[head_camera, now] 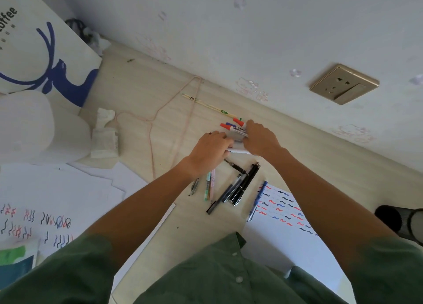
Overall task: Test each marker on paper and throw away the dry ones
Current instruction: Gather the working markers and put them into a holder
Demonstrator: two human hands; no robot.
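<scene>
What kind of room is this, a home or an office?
Probably a home desk against a wall, though I can't be sure: a wall socket, a coffee-shop paper bag, tissues, and scribbled test paper beside loose pens.

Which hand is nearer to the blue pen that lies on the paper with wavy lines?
Right. The right hand is up and slightly left of the blue pen; the left hand is farther left.

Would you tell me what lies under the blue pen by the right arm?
The blue pen lies across the edge of a paper with red, blue and black squiggles; its tip end rests on the desk.
</scene>
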